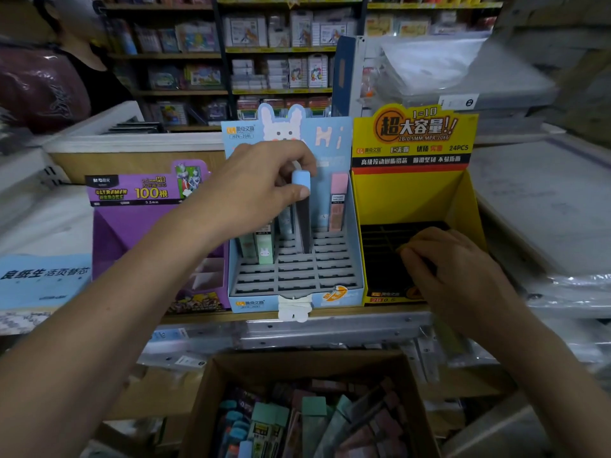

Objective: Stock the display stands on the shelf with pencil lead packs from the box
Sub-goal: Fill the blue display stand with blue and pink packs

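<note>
Left grip [261, 183]: pinched the blue-capped lead pack [302, 206] by its top
Pack: hung under that grip, foot in the blue stand [297, 276] slots
Right grip [453, 269]: curled inside the yellow stand [413, 200], couldn't tell if holding anything

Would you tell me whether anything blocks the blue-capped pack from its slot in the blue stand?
Nothing visible does. The left hand pinches the blue-capped pack at open slots of the blue stand; the green pack and pink pack stand aside.
</note>
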A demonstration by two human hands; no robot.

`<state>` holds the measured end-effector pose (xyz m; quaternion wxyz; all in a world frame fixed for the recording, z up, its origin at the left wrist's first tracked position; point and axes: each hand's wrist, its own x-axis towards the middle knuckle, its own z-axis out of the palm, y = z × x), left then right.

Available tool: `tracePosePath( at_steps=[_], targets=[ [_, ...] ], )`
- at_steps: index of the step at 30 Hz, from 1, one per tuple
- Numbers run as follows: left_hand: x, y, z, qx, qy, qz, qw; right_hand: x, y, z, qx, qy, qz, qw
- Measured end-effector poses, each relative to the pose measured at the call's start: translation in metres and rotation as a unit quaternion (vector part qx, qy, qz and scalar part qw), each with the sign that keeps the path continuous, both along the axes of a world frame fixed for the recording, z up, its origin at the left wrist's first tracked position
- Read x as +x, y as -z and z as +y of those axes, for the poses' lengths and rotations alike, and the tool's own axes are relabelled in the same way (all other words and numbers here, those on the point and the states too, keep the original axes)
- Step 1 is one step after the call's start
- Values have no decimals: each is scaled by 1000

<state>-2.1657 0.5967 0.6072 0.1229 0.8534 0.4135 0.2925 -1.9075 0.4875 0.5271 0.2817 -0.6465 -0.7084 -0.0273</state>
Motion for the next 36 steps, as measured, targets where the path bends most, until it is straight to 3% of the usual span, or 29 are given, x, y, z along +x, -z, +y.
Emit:
tracePosePath(
  at_steps=[4,23,31,36],
  targets=[
    [-2,-4,3,-23,27,-11,999,0,1,0,1,2,-3,1000],
    [0,-11,2,48,-18,84,995,1,3,-1,4,1,-10,1000],
    [3,-10,2,87,-39,47,994,2,3,-1,9,-8,-6,1000],
    [2,-11,3,47,-29,12,998,2,3,-1,11,-7,-2,1000]
  ],
)
